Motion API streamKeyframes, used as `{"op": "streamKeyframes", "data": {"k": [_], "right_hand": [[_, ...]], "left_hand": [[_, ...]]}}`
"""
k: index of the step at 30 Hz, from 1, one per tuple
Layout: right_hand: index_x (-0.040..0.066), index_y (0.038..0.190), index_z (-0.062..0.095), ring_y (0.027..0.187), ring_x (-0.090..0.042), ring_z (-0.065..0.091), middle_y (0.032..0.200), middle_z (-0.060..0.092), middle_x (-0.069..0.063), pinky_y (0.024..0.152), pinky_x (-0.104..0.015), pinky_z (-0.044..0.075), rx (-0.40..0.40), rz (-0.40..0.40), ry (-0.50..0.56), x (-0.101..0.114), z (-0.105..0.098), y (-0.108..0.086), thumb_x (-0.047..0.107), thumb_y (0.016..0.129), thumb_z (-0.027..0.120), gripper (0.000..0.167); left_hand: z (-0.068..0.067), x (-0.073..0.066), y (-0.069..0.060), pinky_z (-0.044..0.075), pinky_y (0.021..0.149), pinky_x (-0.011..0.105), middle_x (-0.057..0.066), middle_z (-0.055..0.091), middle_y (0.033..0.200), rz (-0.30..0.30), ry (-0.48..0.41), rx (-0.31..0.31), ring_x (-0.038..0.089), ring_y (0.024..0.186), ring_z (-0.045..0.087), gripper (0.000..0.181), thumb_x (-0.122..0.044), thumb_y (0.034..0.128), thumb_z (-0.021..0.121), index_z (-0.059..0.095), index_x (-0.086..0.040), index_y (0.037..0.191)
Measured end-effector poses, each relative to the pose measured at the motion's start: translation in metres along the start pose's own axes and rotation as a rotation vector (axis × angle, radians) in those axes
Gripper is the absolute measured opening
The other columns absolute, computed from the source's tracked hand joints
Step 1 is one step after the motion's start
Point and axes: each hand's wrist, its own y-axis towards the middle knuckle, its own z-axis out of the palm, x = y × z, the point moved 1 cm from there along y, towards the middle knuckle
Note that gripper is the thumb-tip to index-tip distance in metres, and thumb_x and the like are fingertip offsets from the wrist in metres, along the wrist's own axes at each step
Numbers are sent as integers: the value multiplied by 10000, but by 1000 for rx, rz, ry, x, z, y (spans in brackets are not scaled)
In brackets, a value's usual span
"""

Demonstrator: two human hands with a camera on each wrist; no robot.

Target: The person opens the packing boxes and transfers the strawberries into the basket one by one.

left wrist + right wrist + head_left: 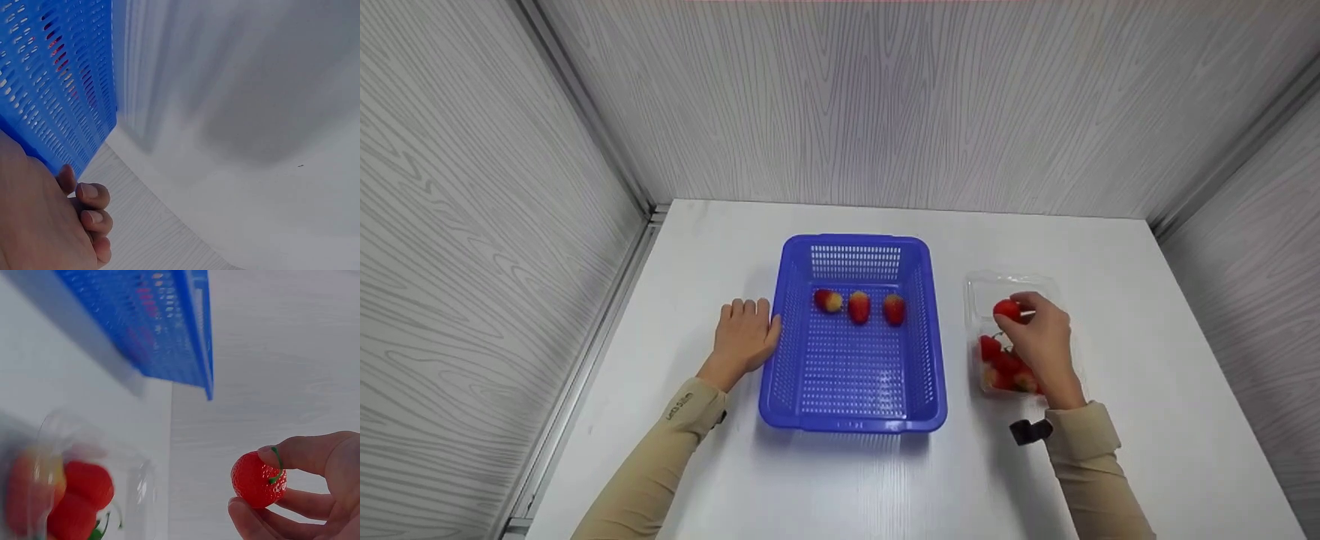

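Note:
Between the thumb and fingers of my right hand (1041, 337) is a round red strawberry (257, 479) with a dimpled skin and a thin green stem. The hand holds it just above a clear plastic box (979, 298), whose lower part contains several red fruits (87, 486). My left hand (744, 334) lies beside the left wall of a blue perforated basket (855, 420), fingers pointing forward and thumb touching the rim. Three red strawberries with yellowish tops sit in a row in the basket: left (828, 301), middle (859, 307) and right (894, 309).
The white table (840, 487) carries the basket in the middle and the clear box to its right. Grey wood-grain panels (840, 105) enclose the table at the back and both sides. A dark wrist device (1030, 431) is on the right sleeve.

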Motion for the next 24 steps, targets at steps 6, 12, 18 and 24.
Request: {"op": "streamKeyframes", "data": {"k": [6, 12, 18, 24], "right_hand": [[-18, 1244, 613, 954, -330, 637, 1141, 648, -210, 830, -453, 546, -10, -50, 42, 27, 18, 6, 131, 903, 717, 387], [-33, 1191, 646, 926, -330, 654, 1091, 676, -204, 811, -450, 553, -2, -128, 89, 53, 38, 9, 102, 865, 753, 369], [-47, 1116, 671, 866, -319, 672, 1021, 695, -198, 777, -445, 556, 17, -199, 137, 75, 61, 11, 88, 832, 773, 330], [-35, 1116, 673, 878, -310, 651, 1025, 687, -182, 805, -435, 551, 72, -240, 150, 91, 87, 12, 93, 837, 763, 320]], "left_hand": [[-1, -1, 1, 336, 830, 517, 227, 531, 947, -8, 8, 13, 404, 919, 479, 376, -312, 1039, 342, 491, 33, 1039], [-1, -1, 1, 333, 826, 516, 215, 520, 928, 0, 22, 16, 392, 909, 471, 370, -307, 1041, 336, 488, 31, 1044], [-2, 0, 1, 323, 844, 522, 217, 514, 942, -1, 27, 11, 394, 920, 458, 366, -299, 1045, 321, 482, 30, 1067], [-1, 0, 0, 317, 842, 523, 213, 502, 936, -6, 18, 18, 396, 922, 448, 343, -282, 1040, 312, 476, 18, 1046]]}}
